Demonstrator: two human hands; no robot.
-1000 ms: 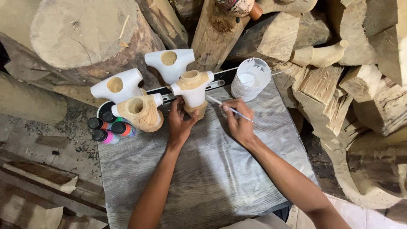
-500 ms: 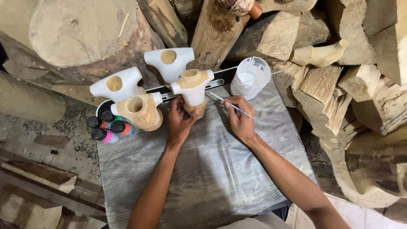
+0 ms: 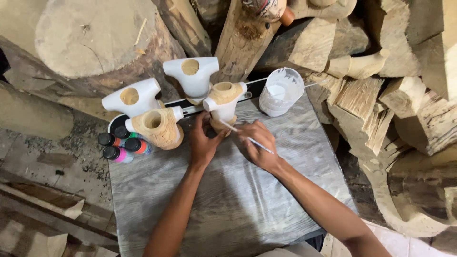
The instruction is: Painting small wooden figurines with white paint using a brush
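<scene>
Pale bare wood shows on the carved piece (image 3: 223, 102) you are working on: a squat, hollow-topped form with a stubby arm to each side, partly coated white, standing on the grey wood-grain counter (image 3: 228, 200) near its far edge. Your left hand (image 3: 203, 140) is clasped around its base from the near side, thumb up against the stem, steadying it upright. Your right hand (image 3: 258, 145) is pinched closed on a thin brush (image 3: 245, 136), held like a pen, with its tip touching the lower part of the carving just to the right of your left hand. Just beyond and to the right of the carving stands a white plastic cup (image 3: 282, 91), smeared with white paint inside and out. To the left sit three more carvings of the same shape: a bare wooden one (image 3: 157, 127) close beside your left hand, and two painted white, one (image 3: 133, 96) farther left and one (image 3: 191, 75) behind, near the large log. A long black strip (image 3: 190, 110) with a pale edge runs under them along the back of the counter. At the counter's far left corner, four small paint bottles (image 3: 123, 143) with black caps cluster together, showing orange, green, pink and red. A big round log (image 3: 90, 40) and split chunks of timber (image 3: 362, 95) crowd the space behind and to the right of the counter.
</scene>
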